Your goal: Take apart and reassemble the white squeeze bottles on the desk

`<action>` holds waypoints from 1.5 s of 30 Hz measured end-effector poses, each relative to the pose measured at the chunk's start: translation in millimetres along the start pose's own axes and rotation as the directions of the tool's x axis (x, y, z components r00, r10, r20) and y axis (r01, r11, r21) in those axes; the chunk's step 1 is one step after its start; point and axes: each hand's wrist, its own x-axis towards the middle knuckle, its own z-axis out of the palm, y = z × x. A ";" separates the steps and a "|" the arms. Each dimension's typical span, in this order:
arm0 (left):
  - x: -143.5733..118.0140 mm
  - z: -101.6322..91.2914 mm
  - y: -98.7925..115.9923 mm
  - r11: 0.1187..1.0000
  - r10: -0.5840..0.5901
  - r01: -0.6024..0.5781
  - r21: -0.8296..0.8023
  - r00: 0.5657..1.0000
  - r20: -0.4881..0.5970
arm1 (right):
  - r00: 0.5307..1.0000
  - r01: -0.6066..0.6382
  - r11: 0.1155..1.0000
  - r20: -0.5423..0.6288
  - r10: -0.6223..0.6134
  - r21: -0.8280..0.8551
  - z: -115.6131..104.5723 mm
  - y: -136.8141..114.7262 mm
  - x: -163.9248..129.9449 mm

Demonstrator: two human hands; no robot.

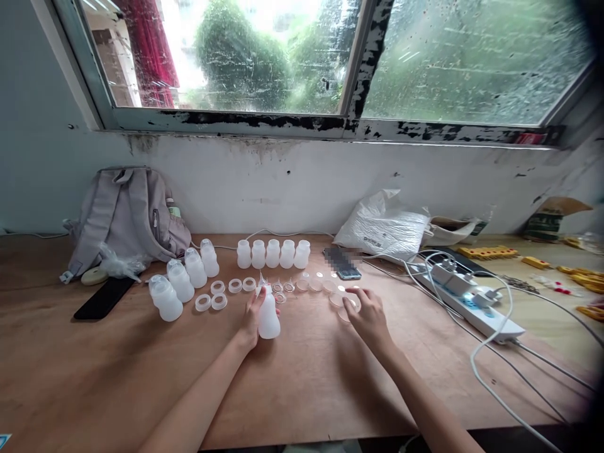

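My left hand (252, 318) is wrapped round a frosted white baby bottle (268, 319) with a teat on top, held slightly tilted above the table. My right hand (370, 319) reaches over a group of clear round caps (336, 299), its thumb and fingertips closed on a cap there. Beside the held bottle lie white screw rings (219, 302) and several small clear teats (280, 298). Several open bottles (272, 253) stand in a row at the back. To the left, several bottles with domed caps (180, 281) form a slanting line.
A grey backpack (132, 211) leans on the wall, a black phone (104, 298) in front. Another phone (349, 274) lies behind the caps. A white power strip (486, 318) with loose cables and a white plastic bag (384, 226) occupy the right.
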 end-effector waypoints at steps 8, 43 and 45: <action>-1.5 3.8 -5.9 0.961 0.135 -0.145 0.235 0.989 0.058 | 0.979 -0.141 0.962 0.175 0.101 0.234 -1.5 9.9 -23.2; 2.9 7.6 -26.0 0.795 0.225 -0.279 0.539 0.960 0.166 | 0.967 -0.188 0.557 0.253 -0.041 0.809 42.4 -120.9 7.1; 2.9 8.0 -25.3 0.779 0.242 -0.291 0.555 0.957 0.162 | 0.963 -0.203 0.524 0.265 -0.046 0.827 46.0 -121.7 6.4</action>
